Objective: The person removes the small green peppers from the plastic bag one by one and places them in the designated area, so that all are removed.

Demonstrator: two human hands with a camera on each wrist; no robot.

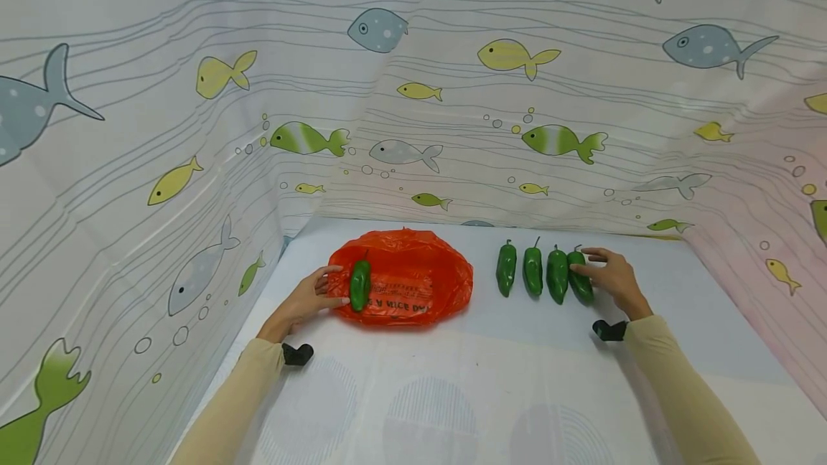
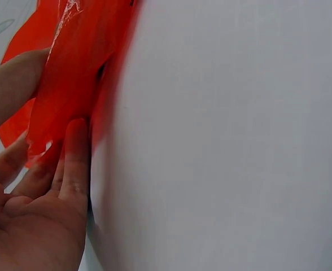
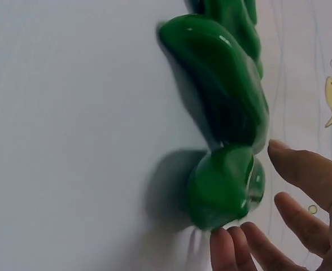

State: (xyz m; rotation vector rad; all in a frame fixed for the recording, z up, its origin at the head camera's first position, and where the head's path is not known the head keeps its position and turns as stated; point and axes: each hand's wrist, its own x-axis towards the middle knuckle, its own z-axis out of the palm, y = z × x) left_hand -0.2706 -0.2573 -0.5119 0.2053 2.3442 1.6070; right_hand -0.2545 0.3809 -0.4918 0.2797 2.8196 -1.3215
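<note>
At the left, my left hand (image 1: 312,297) holds the left edge of a red plastic bag (image 1: 452,285), with bag film between thumb and fingers in the left wrist view. A glossy green pepper (image 1: 360,285) lies inside the bag near that hand. On the right, my right hand (image 1: 610,278) is around the rightmost green pepper (image 3: 219,189) of a row. In the right wrist view its fingers are spread and loosely bent; fingertips reach the pepper's side while the thumb appears apart from it. Beside that pepper lies another green pepper (image 1: 557,276).
Two more green peppers, one in the middle (image 1: 533,271) and one leftmost (image 1: 507,268), continue the row. White cloth (image 1: 478,379) covers the table. Fish-printed sheets (image 1: 413,113) stand along the back and both sides.
</note>
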